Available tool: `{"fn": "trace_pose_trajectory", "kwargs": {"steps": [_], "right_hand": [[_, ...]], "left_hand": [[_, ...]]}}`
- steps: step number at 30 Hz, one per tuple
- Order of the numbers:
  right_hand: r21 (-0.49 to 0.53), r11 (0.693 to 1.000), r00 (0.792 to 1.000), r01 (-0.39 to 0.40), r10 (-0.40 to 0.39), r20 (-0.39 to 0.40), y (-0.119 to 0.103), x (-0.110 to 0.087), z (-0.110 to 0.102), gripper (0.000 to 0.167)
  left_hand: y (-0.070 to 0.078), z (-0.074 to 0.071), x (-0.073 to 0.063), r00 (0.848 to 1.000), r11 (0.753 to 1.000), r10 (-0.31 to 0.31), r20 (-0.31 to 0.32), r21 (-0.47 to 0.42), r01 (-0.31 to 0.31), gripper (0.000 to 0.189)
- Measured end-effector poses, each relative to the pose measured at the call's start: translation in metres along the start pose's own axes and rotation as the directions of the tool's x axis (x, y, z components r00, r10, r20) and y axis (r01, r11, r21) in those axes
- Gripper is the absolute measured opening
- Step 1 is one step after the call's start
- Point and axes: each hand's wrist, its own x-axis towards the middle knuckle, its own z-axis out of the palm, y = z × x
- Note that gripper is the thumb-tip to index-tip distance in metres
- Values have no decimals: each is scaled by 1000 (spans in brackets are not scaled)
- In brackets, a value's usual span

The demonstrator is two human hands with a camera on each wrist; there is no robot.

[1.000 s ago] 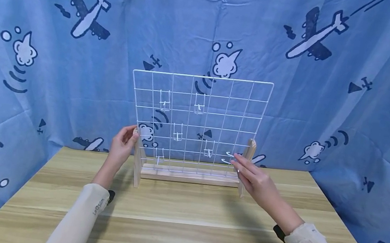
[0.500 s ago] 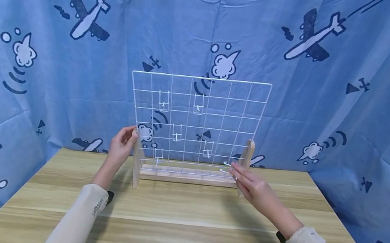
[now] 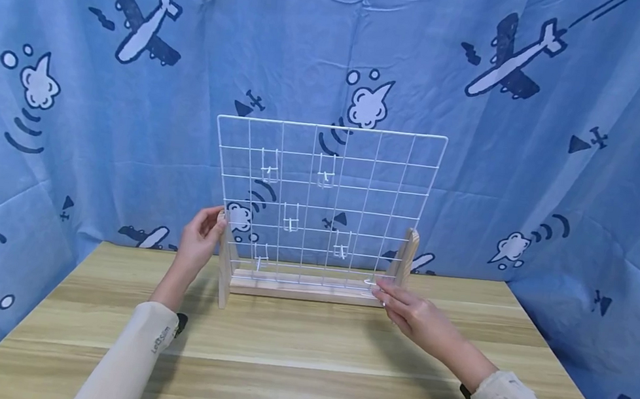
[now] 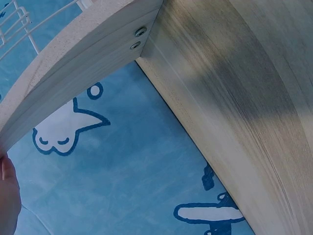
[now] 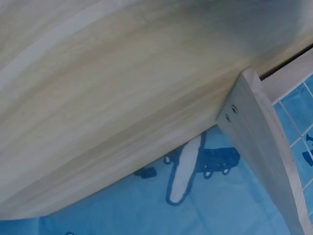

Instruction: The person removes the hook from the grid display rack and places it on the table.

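A white wire grid stands upright in a wooden stand, in the head view's middle. My left hand grips the top of the stand's left upright; a bit of that hand shows at the left wrist view's edge. Low at the grid's right side, my right hand pinches a white wire hook. Whether this hook touches the grid I cannot tell. Several similar hooks hang on the grid, including an upper left hook and a lower right hook. The right wrist view does not show my right hand.
The stand's right upright is just behind my right hand, and a wooden crossbar joins both uprights at the bottom. Underneath lies a wood-grain table. A blue curtain with plane prints hangs behind and on both sides.
My right hand has moved down along the grid's right side, carrying the wire hook toward the crossbar. The left hand keeps its hold on the left upright.
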Motion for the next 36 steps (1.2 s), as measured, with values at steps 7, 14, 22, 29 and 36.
{"fn": "trace_pose_trajectory", "kwargs": {"steps": [7, 14, 22, 29, 36], "right_hand": [[37, 999, 998, -8, 6, 65, 3, -6, 5, 45], [33, 999, 993, -17, 13, 117, 3, -8, 7, 26], [59, 997, 976, -45, 32, 213, 2, -11, 11, 40], [83, 996, 969, -32, 11, 245, 6, -10, 15, 36], [98, 995, 970, -11, -13, 242, 8, -13, 20, 37]], "left_hand": [[1, 0, 0, 1000, 1000, -7, 1, 11, 7, 41], [1, 0, 1, 1000, 1000, 14, 5, -4, -14, 40], [-1, 1, 0, 1000, 1000, -13, 14, -12, 13, 40], [-1, -1, 1, 1000, 1000, 6, 5, -6, -6, 40], [-1, -1, 2, 1000, 1000, 28, 1, -3, -28, 40]]}}
